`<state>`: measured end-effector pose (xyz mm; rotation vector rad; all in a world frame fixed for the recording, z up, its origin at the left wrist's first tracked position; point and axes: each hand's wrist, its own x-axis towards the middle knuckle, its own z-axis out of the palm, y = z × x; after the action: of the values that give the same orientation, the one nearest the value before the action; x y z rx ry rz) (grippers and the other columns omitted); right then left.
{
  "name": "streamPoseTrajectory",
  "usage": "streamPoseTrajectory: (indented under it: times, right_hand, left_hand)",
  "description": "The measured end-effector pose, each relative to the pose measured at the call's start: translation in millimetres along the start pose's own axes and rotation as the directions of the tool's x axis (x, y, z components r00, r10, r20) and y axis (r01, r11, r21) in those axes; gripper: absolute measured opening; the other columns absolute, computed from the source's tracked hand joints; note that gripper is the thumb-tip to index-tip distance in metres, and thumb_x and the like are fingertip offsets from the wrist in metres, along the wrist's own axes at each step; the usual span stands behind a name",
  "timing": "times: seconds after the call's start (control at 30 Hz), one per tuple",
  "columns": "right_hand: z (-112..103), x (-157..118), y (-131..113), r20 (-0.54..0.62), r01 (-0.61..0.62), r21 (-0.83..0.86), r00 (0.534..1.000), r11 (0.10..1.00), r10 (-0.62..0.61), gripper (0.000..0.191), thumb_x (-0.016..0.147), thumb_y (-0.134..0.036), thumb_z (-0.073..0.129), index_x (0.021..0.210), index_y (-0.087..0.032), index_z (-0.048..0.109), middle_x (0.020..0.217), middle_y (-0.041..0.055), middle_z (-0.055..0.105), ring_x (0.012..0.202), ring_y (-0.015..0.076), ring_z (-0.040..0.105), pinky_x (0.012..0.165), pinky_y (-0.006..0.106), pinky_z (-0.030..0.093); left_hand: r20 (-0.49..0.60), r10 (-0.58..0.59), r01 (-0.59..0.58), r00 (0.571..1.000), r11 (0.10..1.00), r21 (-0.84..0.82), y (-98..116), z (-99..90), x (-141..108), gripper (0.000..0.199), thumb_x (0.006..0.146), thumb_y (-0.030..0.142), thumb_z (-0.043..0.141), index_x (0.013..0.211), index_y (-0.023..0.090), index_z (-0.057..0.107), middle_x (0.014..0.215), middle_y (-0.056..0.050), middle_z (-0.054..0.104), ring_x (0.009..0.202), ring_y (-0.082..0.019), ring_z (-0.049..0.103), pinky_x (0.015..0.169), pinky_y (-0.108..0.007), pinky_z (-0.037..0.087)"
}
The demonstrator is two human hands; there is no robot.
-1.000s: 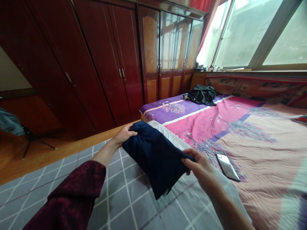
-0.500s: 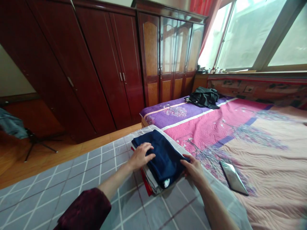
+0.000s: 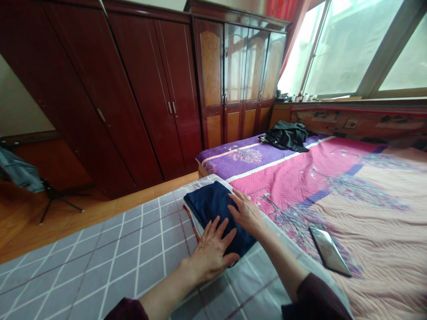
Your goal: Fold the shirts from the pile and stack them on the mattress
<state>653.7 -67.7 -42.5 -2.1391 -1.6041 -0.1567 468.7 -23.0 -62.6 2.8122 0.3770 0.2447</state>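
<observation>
A folded navy blue cloth (image 3: 208, 200) tops a small stack, with white and orange-red edges showing at its left side. The stack sits on a grey checked cover (image 3: 133, 249). My left hand (image 3: 213, 249) lies spread on the near part of the navy cloth, fingers apart. On its right edge rests my right hand (image 3: 245, 213), fingers stretched toward the upper left. Neither hand is closed on the cloth.
A phone (image 3: 329, 251) lies on the pink and purple quilt (image 3: 360, 213) to the right. Black clothing (image 3: 287, 135) is heaped farther back. Dark red wardrobes (image 3: 160, 98) line the far side, and a small tripod (image 3: 55, 195) stands on the floor at left.
My left hand has moved down and right onto the near part of the cloth. My right hand has let go of the right corner and moved up and left onto the cloth.
</observation>
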Motion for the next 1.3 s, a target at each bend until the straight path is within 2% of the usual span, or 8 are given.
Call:
streamPoseTrajectory:
  times: [0.1,0.27,0.53,0.7,0.83,0.97,1.13,1.3]
  right_hand:
    - [27,17,5,0.132,0.013,-0.068,0.991,0.998,-0.003,0.049,0.093,-0.036,0.041,0.138,-0.016,0.044,0.147,0.0093,0.036,0.135,0.0258,0.031,0.107,0.041,0.027]
    - [54,16,18,0.128,-0.044,-0.107,0.99,0.993,0.058,0.052,0.094,-0.04,0.037,0.139,-0.014,0.042,0.148,0.0104,0.034,0.137,0.0312,0.026,0.108,0.05,0.022]
    - [48,8,8,0.049,0.08,-0.095,0.996,0.992,-0.076,0.048,0.094,-0.034,0.037,0.136,-0.015,0.047,0.148,0.0101,0.034,0.137,0.0259,0.027,0.112,0.045,0.018]
    - [50,3,2,0.131,0.106,-0.054,0.986,0.993,-0.098,0.05,0.094,-0.041,0.038,0.135,-0.014,0.049,0.145,0.0116,0.039,0.136,0.0274,0.029,0.112,0.045,0.018]
    - [45,2,-1,0.133,0.082,-0.053,0.988,0.995,-0.075,0.058,0.091,-0.05,0.041,0.136,-0.015,0.048,0.147,0.0131,0.036,0.137,0.0314,0.025,0.112,0.047,0.018]
    - [37,0,-7,0.16,0.057,-0.04,0.986,0.998,-0.05,0.064,0.089,-0.056,0.04,0.136,-0.013,0.048,0.147,0.0163,0.034,0.138,0.0338,0.022,0.112,0.049,0.016]
    - [34,-4,-16,0.221,0.065,0.046,0.973,0.997,-0.074,0.077,0.084,-0.065,0.043,0.14,-0.012,0.042,0.15,0.0169,0.029,0.14,0.0349,0.016,0.112,0.049,0.014]
    - [40,-6,-16,0.276,0.045,0.143,0.957,0.989,-0.084,0.081,0.083,-0.07,0.04,0.144,-0.017,0.034,0.151,0.0133,0.026,0.14,0.0339,0.015,0.112,0.05,0.012]
  left_hand:
    - [0.014,-0.002,0.001,1.0,0.999,0.049,-3,17.0,-2,0.066,0.087,0.064,0.038,0.144,0.034,0.028,0.154,-0.008,0.021,0.141,-0.035,0.011,0.111,-0.059,0.016]
    - [0.01,-0.013,0.012,1.0,0.999,0.036,-1,18.6,-9,0.067,0.086,0.066,0.037,0.145,0.034,0.026,0.154,-0.008,0.019,0.141,-0.036,0.011,0.111,-0.059,0.016]
    - [-0.124,-0.149,0.159,0.981,0.985,0.075,-20,-17.1,32,0.04,0.097,0.031,0.032,0.131,0.021,0.049,0.14,-0.005,0.047,0.132,-0.018,0.036,0.114,-0.038,0.022]
    - [-0.074,-0.392,0.399,0.917,0.899,0.179,-74,-29.1,68,0.052,0.093,0.041,0.037,0.137,0.013,0.042,0.141,-0.017,0.043,0.133,-0.034,0.034,0.108,-0.055,0.023]
    - [-0.115,-0.407,0.422,0.906,0.886,0.193,-92,-33.0,78,0.053,0.095,0.04,0.029,0.141,0.016,0.034,0.149,-0.015,0.032,0.137,-0.033,0.024,0.11,-0.054,0.017]
    - [-0.073,-0.395,0.401,0.916,0.896,0.191,-90,-31.3,94,0.05,0.094,0.044,0.032,0.135,0.02,0.045,0.145,-0.011,0.04,0.135,-0.032,0.03,0.11,-0.052,0.02]
    - [-0.072,-0.347,0.354,0.935,0.921,0.164,-93,-16.6,118,0.056,0.095,0.05,0.022,0.145,0.027,0.028,0.154,-0.002,0.023,0.141,-0.026,0.016,0.114,-0.048,0.013]
    - [-0.03,-0.389,0.389,0.921,0.911,0.138,-106,9.4,121,0.06,0.092,0.057,0.026,0.145,0.03,0.028,0.154,-0.002,0.022,0.14,-0.033,0.015,0.111,-0.055,0.013]
